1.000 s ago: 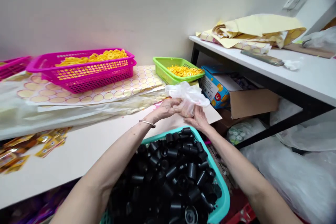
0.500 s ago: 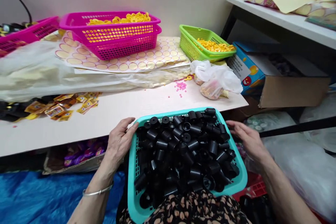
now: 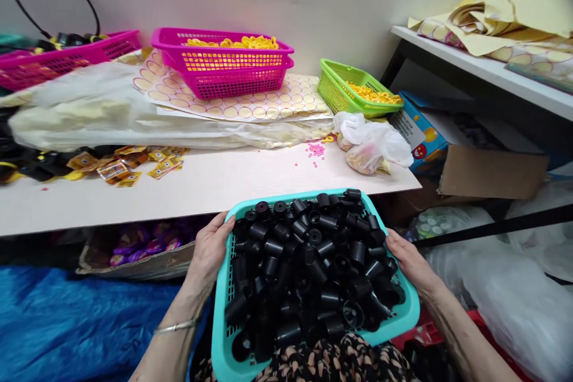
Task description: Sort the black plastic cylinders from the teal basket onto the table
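Note:
A turquoise plastic basket [image 3: 218, 310] rests against my body at the front edge of the table. Many short black plastic cylinders [image 3: 316, 262], hollow at one end, fill it. My left hand [image 3: 211, 248] grips the basket's left rim near the far corner, thumb on top and fingers hidden beneath. On the opposite side, my right hand [image 3: 409, 259] is closed on the right rim, its fingertips mostly under the edge.
Behind the basket stretches a white table [image 3: 219, 176] bearing golden packets [image 3: 119, 170], pink beads [image 3: 316, 149] and white plastic bags [image 3: 373, 143]. Farther back stand a magenta basket [image 3: 224, 65] and a green basket [image 3: 342, 86] holding yellow pieces. A box [image 3: 490, 170] sits beneath the right shelf [image 3: 474, 65].
My right hand has closed on the basket's right rim, where its fingers were looser before. The camera view has turned somewhat left. My left hand keeps its hold.

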The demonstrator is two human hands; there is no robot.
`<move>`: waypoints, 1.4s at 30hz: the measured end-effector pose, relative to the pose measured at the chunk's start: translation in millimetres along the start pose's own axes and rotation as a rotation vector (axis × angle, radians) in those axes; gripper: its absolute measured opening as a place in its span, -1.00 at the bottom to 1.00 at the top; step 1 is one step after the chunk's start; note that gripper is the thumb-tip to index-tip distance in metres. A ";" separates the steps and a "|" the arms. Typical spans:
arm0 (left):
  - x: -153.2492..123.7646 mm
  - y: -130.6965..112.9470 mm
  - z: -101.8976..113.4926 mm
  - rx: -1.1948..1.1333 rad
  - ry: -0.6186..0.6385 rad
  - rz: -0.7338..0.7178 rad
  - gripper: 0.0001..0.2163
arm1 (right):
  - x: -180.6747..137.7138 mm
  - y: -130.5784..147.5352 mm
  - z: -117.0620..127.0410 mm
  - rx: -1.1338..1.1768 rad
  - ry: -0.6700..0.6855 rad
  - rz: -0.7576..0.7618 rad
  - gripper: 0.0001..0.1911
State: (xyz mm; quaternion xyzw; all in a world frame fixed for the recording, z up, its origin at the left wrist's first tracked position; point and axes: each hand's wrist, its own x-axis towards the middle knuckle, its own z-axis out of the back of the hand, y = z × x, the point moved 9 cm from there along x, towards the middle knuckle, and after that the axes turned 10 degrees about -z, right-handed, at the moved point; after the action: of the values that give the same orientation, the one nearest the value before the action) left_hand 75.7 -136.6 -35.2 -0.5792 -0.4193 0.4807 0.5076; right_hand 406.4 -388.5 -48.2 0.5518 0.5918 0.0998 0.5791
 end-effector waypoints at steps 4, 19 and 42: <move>1.4 1.5 -0.4 0.029 -0.001 -0.045 -0.52 | 3.8 2.1 1.2 0.009 -0.024 -0.006 -0.53; 28.3 -8.1 -25.6 -0.018 0.126 -0.064 -0.51 | -5.4 -21.3 14.0 -0.018 -0.148 0.137 -0.40; -15.1 -95.8 -171.9 1.002 0.982 -0.986 -0.74 | 44.1 123.6 -100.7 -1.640 -0.355 0.581 -0.77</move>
State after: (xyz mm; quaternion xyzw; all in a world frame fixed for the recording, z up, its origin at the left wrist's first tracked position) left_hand 242.0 -170.4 65.5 -0.1809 -0.0940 0.0283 0.9786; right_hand 405.1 -256.2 51.1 0.0992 0.0720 0.5484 0.8272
